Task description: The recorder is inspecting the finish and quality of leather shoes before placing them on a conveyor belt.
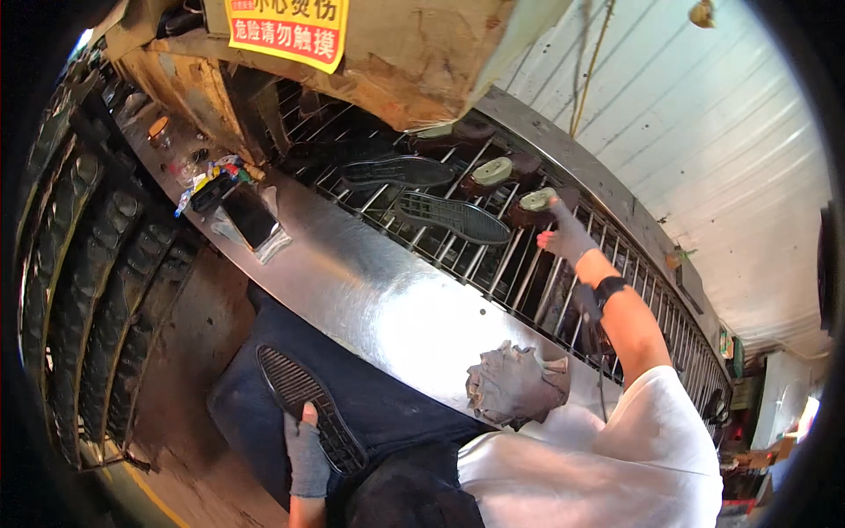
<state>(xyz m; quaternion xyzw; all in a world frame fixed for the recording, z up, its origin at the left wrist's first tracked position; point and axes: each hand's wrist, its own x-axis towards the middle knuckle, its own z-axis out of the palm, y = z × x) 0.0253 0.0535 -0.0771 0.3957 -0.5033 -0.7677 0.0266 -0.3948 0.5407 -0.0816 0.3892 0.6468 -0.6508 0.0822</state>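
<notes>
My left hand [310, 453], in a grey fingerless glove, is closed on a black ribbed shoe sole [310, 404] above my dark-clad lap, its thumb lying across the tread. Up on the rack of metal bars, my right hand [568, 236], gloved the same way, is at a dark brown shoe [528, 211] with a pale green top surface. One finger rests on that top; the far fingers are partly hidden. Left of it lies a second brown shoe [493, 172] with a similar green top. Two loose black soles, a nearer one [453, 219] and a farther one [396, 172], lie on the bars.
A smooth metal ledge [343, 280] runs between me and the bars. It bears a crumpled grey cloth [515, 383], a dark phone [249, 216] and small clutter. A brown housing with a warning label [286, 35] overhangs the bars. Racks of soles [106, 238] stand left.
</notes>
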